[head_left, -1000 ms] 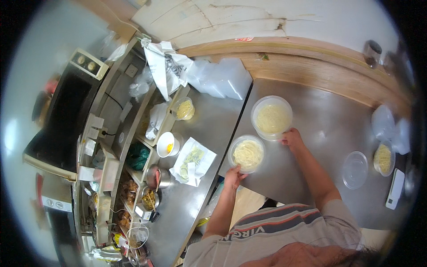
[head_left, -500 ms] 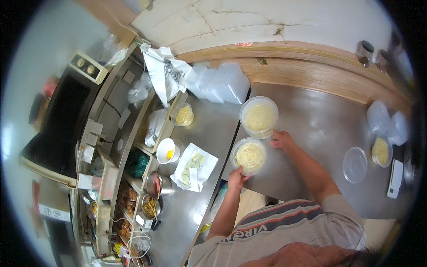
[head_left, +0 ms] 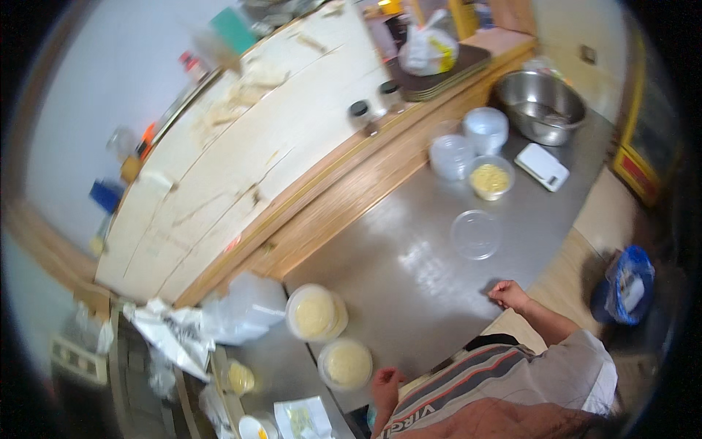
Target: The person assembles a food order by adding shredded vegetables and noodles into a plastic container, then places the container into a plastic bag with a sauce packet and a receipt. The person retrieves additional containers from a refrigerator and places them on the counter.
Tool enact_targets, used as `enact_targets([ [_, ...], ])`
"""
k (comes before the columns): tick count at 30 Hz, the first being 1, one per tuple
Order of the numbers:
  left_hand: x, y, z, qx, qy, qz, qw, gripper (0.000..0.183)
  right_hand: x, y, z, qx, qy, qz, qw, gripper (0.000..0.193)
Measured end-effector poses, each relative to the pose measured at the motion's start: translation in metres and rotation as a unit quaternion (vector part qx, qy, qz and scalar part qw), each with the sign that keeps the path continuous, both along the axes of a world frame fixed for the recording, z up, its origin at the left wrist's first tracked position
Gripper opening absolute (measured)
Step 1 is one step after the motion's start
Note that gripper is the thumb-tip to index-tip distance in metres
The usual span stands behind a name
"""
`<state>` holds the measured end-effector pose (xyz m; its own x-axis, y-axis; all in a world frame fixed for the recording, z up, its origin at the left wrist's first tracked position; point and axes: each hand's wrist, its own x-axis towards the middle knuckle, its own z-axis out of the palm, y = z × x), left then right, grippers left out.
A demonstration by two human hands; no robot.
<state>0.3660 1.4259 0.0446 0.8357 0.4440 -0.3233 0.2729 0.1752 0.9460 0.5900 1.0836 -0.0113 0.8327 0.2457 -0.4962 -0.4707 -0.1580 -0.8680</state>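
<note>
My left hand (head_left: 387,382) is just right of a round clear tub (head_left: 345,364) holding pale yellow food, apart from it, with loosely bent fingers and nothing in them. Behind that tub stand other round tubs (head_left: 314,313) of the same pale food, one partly over another. My right hand (head_left: 510,294) hovers at the counter's front edge, its fingers loosely curled and holding nothing that I can see. Nearest to it, a clear round lid (head_left: 476,235) lies flat on the steel counter (head_left: 387,293). Beyond the lid is a tub of yellow shreds (head_left: 490,179).
Stacked clear tubs (head_left: 485,130), a white kitchen scale (head_left: 542,167) and a large steel bowl (head_left: 541,106) stand at the far right. Dark-lidded jars (head_left: 361,117) line the wooden ledge. A blue-lined bin (head_left: 626,289) is on the floor at right. White paper (head_left: 302,419) lies lower left.
The view has swung right, bringing the bowl, scale and bin in. My left hand has let go of the near tub. My right hand has left the stacked tubs and moved right toward the lid.
</note>
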Motion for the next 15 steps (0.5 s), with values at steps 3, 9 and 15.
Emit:
enact_targets([
  [3, 0.040, -0.036, -0.002, -0.013, 0.025, -0.160, 0.987, 0.006, -0.044, -0.045, -0.015, -0.057, -0.001, -0.108, 0.992, 0.022],
  [9, 0.089, -0.117, 0.025, 0.155, 0.090, -0.374, 0.910, 0.023, -0.116, -0.143, -0.066, -0.104, 0.040, -0.236, 0.965, 0.019],
  [15, 0.131, -0.221, -0.009, 0.242, 0.150, -0.561, 0.777, 0.036, -0.197, -0.280, -0.172, -0.323, 0.108, -0.197, 0.920, 0.029],
])
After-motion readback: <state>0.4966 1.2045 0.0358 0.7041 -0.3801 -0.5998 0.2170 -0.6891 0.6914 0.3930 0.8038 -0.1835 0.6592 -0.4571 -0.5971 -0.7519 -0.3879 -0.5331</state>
